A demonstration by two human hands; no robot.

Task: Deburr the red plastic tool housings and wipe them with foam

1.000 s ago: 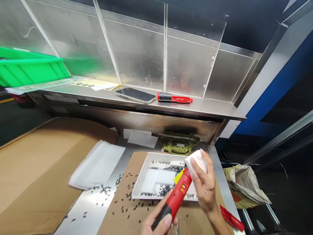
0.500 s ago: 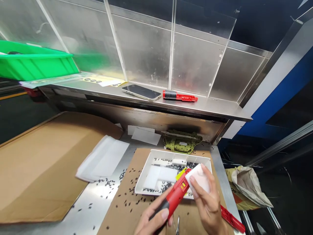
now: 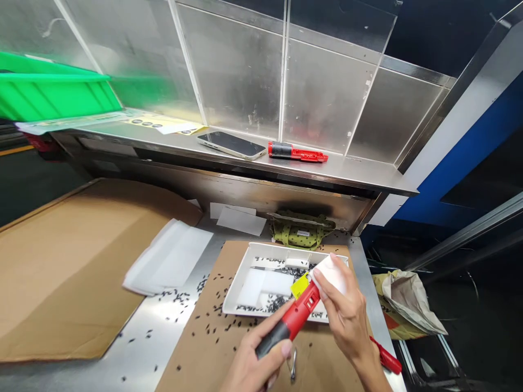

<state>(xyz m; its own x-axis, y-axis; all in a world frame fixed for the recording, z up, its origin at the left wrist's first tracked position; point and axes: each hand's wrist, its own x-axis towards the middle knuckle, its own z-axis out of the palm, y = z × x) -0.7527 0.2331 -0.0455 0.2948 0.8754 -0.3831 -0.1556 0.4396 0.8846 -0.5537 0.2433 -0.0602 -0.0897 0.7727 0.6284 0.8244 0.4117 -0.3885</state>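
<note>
The left hand has its fingers closed around the black grip of a red tool. The right hand has its fingers clamped on a white foam block, and the block touches the tool's tip. Both are just above a white tray that holds foam and black bits. The tray sits on brown card on the counter, with more black bits around it.

Two hands, one white tray, one smartphone, one green bin.
</note>
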